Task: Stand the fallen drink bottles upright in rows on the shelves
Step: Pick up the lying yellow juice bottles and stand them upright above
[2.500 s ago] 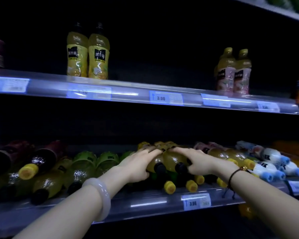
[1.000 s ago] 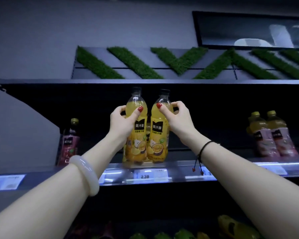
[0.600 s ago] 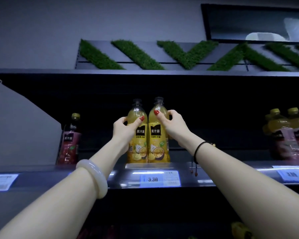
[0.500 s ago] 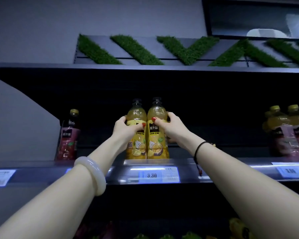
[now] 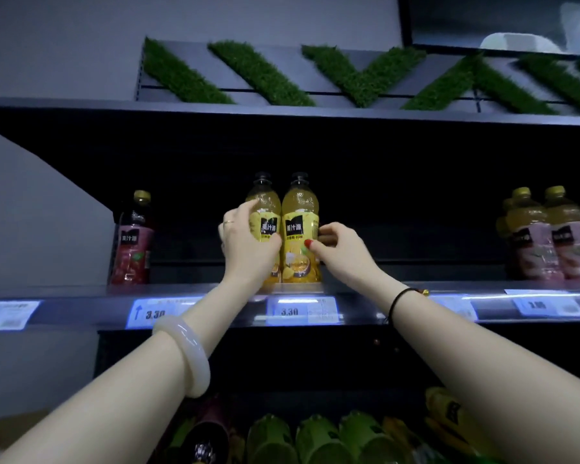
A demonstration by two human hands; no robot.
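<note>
On upper shelf (image 5: 81,311), two upright yellow bottles (image 5: 300,226), touching, black caps (image 5: 299,178)

Green turf strips (image 5: 258,73) slant across a grey panel (image 5: 285,58); price tags (image 5: 303,311) glow.

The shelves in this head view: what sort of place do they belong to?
Most likely a shop's drinks aisle. The shelf edge carries lit price tags, one reading 3.30, and bottled drinks stand in matching pairs: yellow juice bottles in the middle, pink bottles to the right.
</note>
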